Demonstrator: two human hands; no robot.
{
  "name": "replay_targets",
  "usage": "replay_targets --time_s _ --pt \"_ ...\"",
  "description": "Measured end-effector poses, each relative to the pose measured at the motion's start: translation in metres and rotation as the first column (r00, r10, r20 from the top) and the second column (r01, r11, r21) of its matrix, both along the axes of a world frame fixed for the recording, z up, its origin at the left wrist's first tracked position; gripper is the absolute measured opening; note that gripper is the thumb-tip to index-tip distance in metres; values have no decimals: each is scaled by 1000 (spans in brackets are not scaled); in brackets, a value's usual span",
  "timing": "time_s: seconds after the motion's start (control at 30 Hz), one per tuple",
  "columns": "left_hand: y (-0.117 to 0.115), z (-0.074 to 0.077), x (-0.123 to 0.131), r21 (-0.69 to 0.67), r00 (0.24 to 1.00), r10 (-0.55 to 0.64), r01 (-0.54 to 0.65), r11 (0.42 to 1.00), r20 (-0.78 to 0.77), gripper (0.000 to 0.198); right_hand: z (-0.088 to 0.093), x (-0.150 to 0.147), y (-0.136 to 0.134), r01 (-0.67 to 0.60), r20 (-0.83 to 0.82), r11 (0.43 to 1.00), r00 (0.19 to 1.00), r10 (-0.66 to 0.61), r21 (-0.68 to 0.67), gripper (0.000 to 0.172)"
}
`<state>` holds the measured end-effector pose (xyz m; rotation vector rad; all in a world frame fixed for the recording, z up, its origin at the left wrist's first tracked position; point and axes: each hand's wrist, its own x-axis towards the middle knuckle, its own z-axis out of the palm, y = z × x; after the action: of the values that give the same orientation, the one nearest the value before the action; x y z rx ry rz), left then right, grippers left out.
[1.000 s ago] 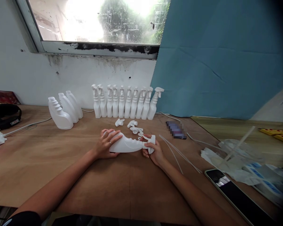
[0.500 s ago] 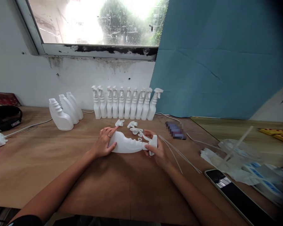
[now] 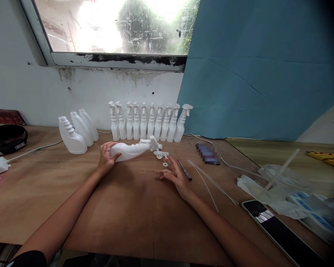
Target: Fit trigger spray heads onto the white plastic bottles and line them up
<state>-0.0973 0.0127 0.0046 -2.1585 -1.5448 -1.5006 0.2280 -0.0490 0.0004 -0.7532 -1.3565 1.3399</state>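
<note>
My left hand (image 3: 108, 158) grips the base end of a white spray bottle (image 3: 129, 151), which lies nearly sideways with its trigger head (image 3: 153, 143) pointing right and slightly up. My right hand (image 3: 174, 175) is off the bottle, low over the table, fingers apart and holding nothing. Just beyond its fingertips lie a loose white trigger head (image 3: 160, 154) and a small white ring (image 3: 165, 164). A thin dark screwdriver-like tool (image 3: 186, 171) rests right of that hand, beside several thin white tubes (image 3: 208, 178). The bottle partly hides other loose parts behind it.
A row of white spray bottles with trigger heads (image 3: 143, 124) stands along the wall. Three headless bottles (image 3: 72, 138) stand at left. At right are a pixelated phone-like object (image 3: 207, 154), a phone (image 3: 278, 230), a plastic cup (image 3: 280, 178) and a power strip (image 3: 311, 213).
The bottle has moved left and away from me in my left hand, its head end tilting up. My right hand has let go of the trigger head and opened, uncovering the dark tool.
</note>
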Motion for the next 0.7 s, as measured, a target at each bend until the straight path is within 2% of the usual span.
replay_targets --time_s 0.1,0.23,0.33,0.47,0.7 --pt "8 -6 -13 -34 973 152 -149 988 171 46 -1 1 3 -4 37 999 999 5 -32 70" --pt "20 -18 -24 -118 891 279 -254 960 359 51 -3 0 4 1 71 1000 997 1 -30 65" --pt "32 -24 -27 -159 836 420 -389 907 354 48 -4 -2 5 -4 65 1000 998 6 -31 61" --pt "52 -24 -24 -206 756 587 -550 810 291 48 -6 -2 7 -10 80 999 997 13 -33 56" --pt "93 -15 -23 -211 667 678 -647 733 310 45 -9 -2 10 -33 94 999 995 36 -35 51"
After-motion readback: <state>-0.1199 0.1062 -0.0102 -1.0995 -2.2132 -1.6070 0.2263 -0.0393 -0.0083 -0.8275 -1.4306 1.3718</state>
